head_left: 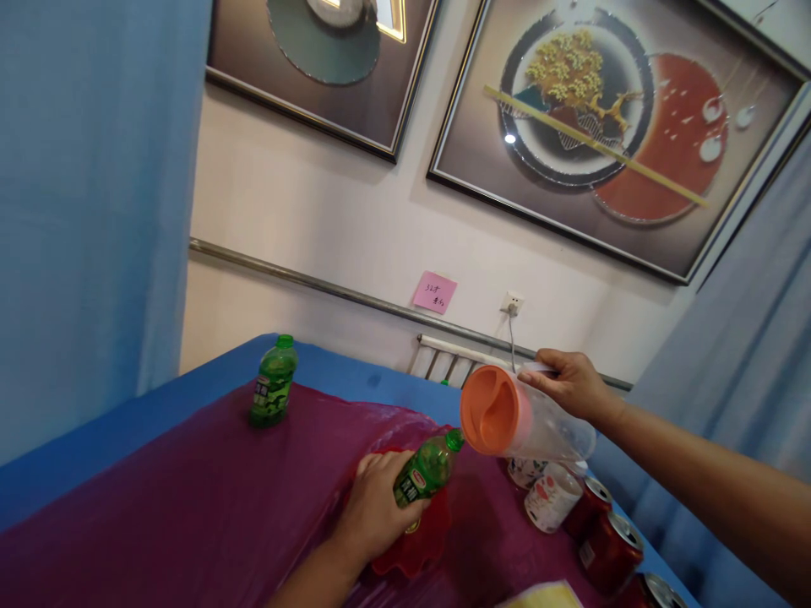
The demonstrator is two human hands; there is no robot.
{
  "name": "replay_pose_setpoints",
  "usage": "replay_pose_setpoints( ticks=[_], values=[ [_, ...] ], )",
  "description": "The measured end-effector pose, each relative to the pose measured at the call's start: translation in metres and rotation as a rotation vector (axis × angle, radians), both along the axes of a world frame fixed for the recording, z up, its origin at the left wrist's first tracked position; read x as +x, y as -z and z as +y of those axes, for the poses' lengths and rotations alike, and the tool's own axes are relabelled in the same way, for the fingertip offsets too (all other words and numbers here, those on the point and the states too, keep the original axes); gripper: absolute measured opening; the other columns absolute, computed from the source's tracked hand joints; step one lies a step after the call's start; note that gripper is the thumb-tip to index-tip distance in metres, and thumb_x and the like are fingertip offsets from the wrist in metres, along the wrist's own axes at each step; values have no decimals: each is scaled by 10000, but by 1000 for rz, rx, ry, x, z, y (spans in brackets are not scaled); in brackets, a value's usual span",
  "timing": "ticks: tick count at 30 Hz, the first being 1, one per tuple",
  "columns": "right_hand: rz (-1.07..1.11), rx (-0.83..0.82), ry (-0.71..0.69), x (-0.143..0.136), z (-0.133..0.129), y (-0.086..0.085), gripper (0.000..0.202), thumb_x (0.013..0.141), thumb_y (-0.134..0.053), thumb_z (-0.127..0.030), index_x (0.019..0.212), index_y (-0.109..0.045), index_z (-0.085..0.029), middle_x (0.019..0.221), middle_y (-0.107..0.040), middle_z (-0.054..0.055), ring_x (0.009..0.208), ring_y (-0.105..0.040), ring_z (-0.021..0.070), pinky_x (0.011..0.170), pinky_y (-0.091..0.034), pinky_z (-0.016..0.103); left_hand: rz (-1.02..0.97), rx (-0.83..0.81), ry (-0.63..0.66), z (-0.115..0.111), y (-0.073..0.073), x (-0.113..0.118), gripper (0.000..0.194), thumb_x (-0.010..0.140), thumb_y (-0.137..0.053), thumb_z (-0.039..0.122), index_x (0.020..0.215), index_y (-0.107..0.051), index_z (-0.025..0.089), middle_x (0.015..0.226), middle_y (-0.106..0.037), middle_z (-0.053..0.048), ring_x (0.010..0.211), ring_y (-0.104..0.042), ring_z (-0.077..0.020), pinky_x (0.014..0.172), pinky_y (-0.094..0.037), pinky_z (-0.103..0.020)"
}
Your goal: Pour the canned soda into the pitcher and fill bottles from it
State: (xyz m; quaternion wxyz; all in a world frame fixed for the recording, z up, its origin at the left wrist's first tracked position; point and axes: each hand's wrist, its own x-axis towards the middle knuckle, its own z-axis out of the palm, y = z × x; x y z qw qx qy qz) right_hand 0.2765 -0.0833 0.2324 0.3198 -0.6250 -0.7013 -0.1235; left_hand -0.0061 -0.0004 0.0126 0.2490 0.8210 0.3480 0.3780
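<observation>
My left hand [378, 511] is wrapped around a green plastic bottle [426, 475], which tilts to the right above a red scalloped dish [426, 540]. In my right hand [574, 382] is the handle of a clear plastic pitcher [551, 426]. This pitcher lies tipped over to the left in the air, its orange lid [492, 410] close to the bottle's green top. Whether the lid and the bottle touch, I cannot tell. Farther back on the left, a second green bottle [274, 382] stands upright on the purple cover.
Printed cups [553, 498] and several red cans [612, 540] line the table's right side. A yellow-and-white item [545, 596] shows at the bottom edge. Purple sheeting [190, 515] lies over the blue tablecloth [329, 363]. Behind are a wall rail [304, 285], a socket [512, 302] and blue curtains [95, 194].
</observation>
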Motion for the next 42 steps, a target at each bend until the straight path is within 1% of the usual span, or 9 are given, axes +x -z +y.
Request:
replay_pose_setpoints(
  ticks=[10,18,22,29,34,42],
  values=[
    [2,-4,-2,-1,0,-1,634,793,-585,-792,555,-386,-239,522,-308,-60,511,-287,110,466,-233,254,35,-29,6,0,-1,0,560,669,-809,233,1214,-676,232,1182,-748,-74,1148,-655,-294,1106,-373,-495],
    [-3,-6,-6,-2,0,-2,635,778,-601,-790,557,-376,-240,523,-303,-61,509,-288,106,461,-231,247,29,-10,0,2,3,1,560,677,-810,262,1219,-678,225,1187,-746,-80,1153,-658,-306,1107,-378,-495],
    [-3,-16,-5,-2,-1,-2,626,782,-597,-785,560,-384,-241,525,-307,-58,510,-295,109,463,-237,248,29,-16,3,2,3,0,561,678,-809,255,1221,-672,232,1193,-743,-76,1158,-651,-304,1112,-370,-499],
    [0,-22,-9,-1,0,-2,621,787,-592,-782,562,-387,-241,528,-304,-59,509,-293,108,465,-234,251,32,-31,16,1,0,0,549,677,-808,240,1209,-673,234,1185,-743,-72,1148,-649,-293,1105,-369,-489],
    [-4,-27,1,-2,1,-2,620,794,-581,-785,564,-401,-238,527,-311,-58,514,-298,111,469,-234,252,30,-31,18,-1,0,0,544,675,-808,243,1202,-672,237,1177,-744,-71,1139,-650,-294,1100,-367,-491],
    [10,-20,-14,-1,1,-2,616,799,-596,-765,560,-372,-244,535,-282,-66,517,-271,107,470,-219,253,21,-24,23,-1,0,0,550,670,-812,232,1201,-671,246,1174,-744,-57,1128,-651,-282,1090,-373,-480]
  ],
)
